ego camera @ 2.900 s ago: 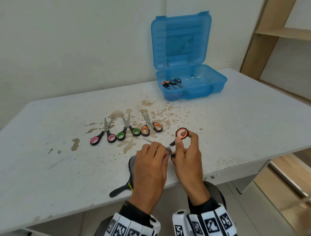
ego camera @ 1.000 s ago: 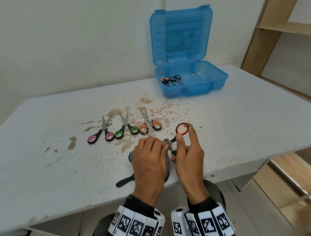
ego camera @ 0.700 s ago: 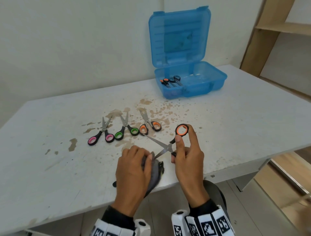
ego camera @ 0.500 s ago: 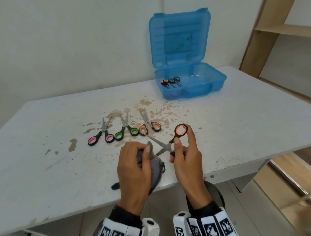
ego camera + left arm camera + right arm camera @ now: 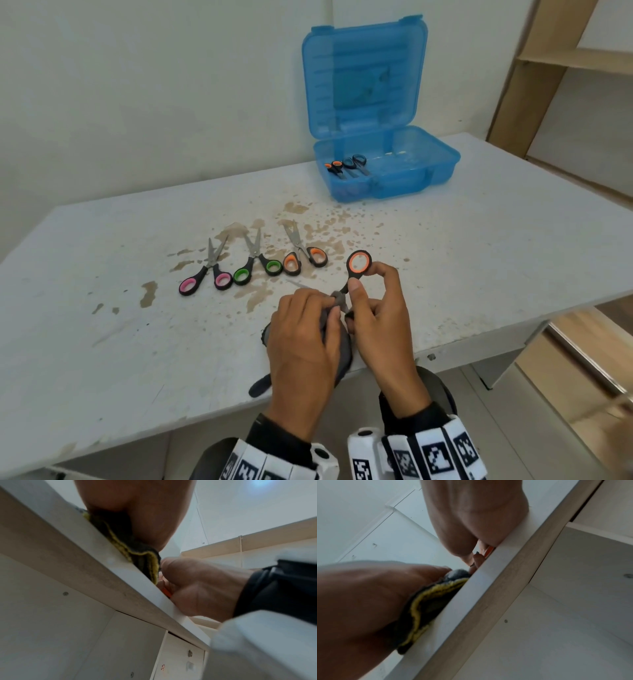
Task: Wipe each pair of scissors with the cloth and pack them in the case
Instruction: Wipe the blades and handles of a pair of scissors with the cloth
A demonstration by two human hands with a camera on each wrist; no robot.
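At the near edge of the white surface [image 5: 479, 260], in the head view, both hands meet side by side. The left hand [image 5: 301, 346] lies knuckles up, its fingers [image 5: 310, 301] curled round the grey cloth [image 5: 342, 349] and pinching it onto a blade of the orange-handled scissors [image 5: 358, 263]. The right hand [image 5: 380, 329] stands just beside it, thumb and forefinger curled on the scissors' handle, one orange ring raised above the fingertips; a thin blade tip pokes out to the left of the left hand. Farther back lie three more pairs in a row: pink scissors [image 5: 205, 275], green scissors [image 5: 257, 263] and a second orange pair [image 5: 303, 257]. The open blue case [image 5: 421, 171] stands well apart toward the wall, with packed scissors [image 5: 346, 164] in its left part.

From the left wrist, looking up from below the surface's edge [image 5: 96, 574], the left hand's heel [image 5: 137, 507] presses on the cloth [image 5: 140, 555], whose yellow-stitched hem hangs over the edge; the right hand [image 5: 197, 588] is beside it, its fingers curled, a sliver of orange under them.

From the right wrist, the right hand [image 5: 476, 520] rests against the edge, its fingers bent round a glimpse of orange handle; the left hand [image 5: 368, 595] grips the cloth [image 5: 423, 604] close by.
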